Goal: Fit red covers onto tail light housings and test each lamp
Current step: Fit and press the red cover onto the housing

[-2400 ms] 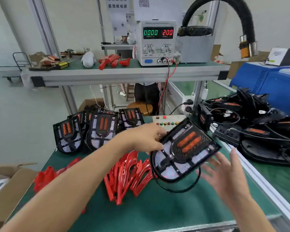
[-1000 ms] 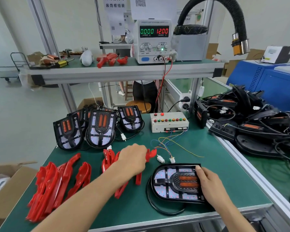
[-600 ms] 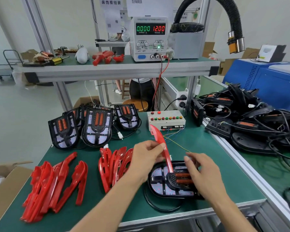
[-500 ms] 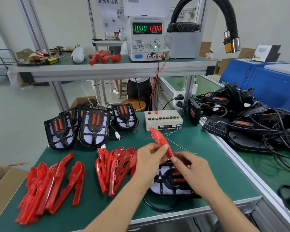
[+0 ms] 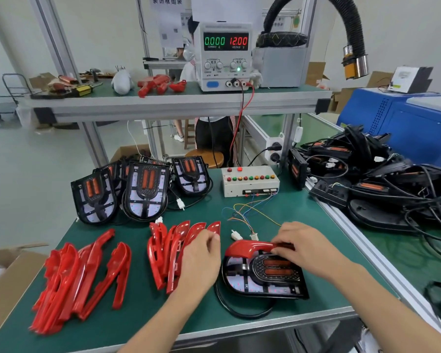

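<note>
One red cover [image 5: 250, 247] lay along the far edge of the tail light housing [image 5: 264, 272], which rested flat on the green tabletop [image 5: 303, 220] near its front edge. Half a second earlier the cover had been held tilted above the housing between both hands; it had since been lowered onto the rim. By judgement, the fitting step was under way but not complete, and no testing of this lamp had begun: the two white connectors [image 5: 245, 235] lay loose just beyond the housing.

The right hand [image 5: 303, 248] pinched the cover's right end with curled fingers. The left hand [image 5: 201, 258] had released the cover and lay beside the housing, fingers loosely curled; whether it touched the adjacent stack of red covers [image 5: 168, 248] could not be determined, nor whether its grip held anything.

The power supply [image 5: 225, 57] read 12.00 volts and 0.000 amps, unchanged. Against the earliest frame, the housing had been brought down from mid-air to the tabletop.
</note>
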The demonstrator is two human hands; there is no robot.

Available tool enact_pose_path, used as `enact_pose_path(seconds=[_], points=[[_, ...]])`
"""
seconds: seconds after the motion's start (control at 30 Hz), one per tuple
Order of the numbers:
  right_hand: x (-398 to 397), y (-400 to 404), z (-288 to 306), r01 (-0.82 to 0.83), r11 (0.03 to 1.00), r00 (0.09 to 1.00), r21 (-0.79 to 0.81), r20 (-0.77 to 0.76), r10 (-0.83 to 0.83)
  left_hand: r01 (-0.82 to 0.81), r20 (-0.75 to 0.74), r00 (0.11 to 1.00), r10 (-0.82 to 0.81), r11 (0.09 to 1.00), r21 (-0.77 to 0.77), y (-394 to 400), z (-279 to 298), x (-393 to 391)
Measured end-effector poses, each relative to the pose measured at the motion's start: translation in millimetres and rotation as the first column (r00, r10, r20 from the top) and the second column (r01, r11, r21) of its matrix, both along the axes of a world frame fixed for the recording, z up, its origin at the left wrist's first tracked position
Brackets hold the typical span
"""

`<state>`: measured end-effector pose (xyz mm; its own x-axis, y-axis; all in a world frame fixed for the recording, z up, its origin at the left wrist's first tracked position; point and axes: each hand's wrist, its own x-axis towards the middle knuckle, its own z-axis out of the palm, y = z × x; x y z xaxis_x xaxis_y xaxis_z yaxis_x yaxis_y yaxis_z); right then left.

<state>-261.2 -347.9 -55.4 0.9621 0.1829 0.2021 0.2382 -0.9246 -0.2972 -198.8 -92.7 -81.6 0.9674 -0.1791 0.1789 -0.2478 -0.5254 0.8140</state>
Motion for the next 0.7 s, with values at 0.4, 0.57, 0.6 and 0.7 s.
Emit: enact_pose_path(seconds=[0.4, 0.57, 0.6, 0.7], points=[[-0.1, -1.2, -11.0, 0.013, 1.000, 0.998, -0.008, 0.068, -0.012, 0.220, -0.144, 0.969, -0.203, 0.969, 0.110, -12.2, -5.2, 1.1], [-4.3, -3.9, -17.3, 0.009, 1.000, 0.996, -0.016, 0.088, -0.008, 0.238, -0.154, 0.963, -0.220, 0.965, 0.113, -11.2, -6.8, 2.9], [-6.1, -5.3, -18.9, 0.016, 1.000, 0.995, -0.013, 0.099, -0.015, 0.242, -0.160, 0.962, -0.223, 0.964, 0.108, -11.4, -6.9, 3.2], [-11.4, -8.5, -23.6, 0.051, 0.999, 0.994, 0.005, 0.096, -0.051, 0.259, -0.180, 0.954, -0.241, 0.962, 0.082, -11.4, -8.4, 4.5]])
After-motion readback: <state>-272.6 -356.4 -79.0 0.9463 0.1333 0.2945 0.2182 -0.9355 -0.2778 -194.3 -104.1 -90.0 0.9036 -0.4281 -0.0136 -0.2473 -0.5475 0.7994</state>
